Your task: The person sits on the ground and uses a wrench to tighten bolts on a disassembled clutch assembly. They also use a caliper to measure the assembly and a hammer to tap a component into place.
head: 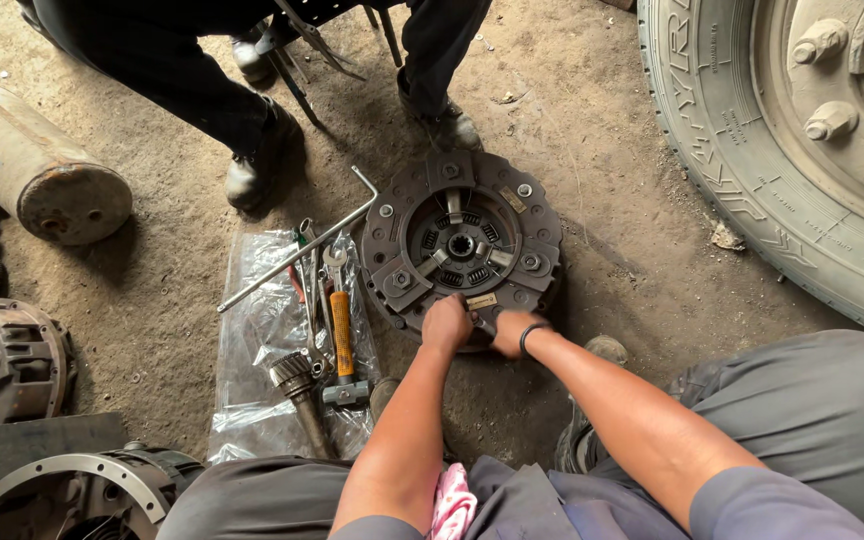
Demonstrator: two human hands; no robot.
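A truck tyre (pixel 752 150) stands at far right. The clutch disc (pixel 462 240) lies flat on the dirt floor (pixel 602 270), centre, just right of a plastic sheet (pixel 252 340) carrying a hammer (pixel 342 340), spanners (pixel 317 270) and a splined shaft (pixel 297 385). The left hand (pixel 447 323) and right hand (pixel 512 330) are both clenched at the disc's near rim, over a small metal piece (pixel 482 301); what each grips cannot be told. Risk: fingers pinched against the rim, or grit entering the disc from the dusty ground. Another person's legs (pixel 202 90) stand beyond.
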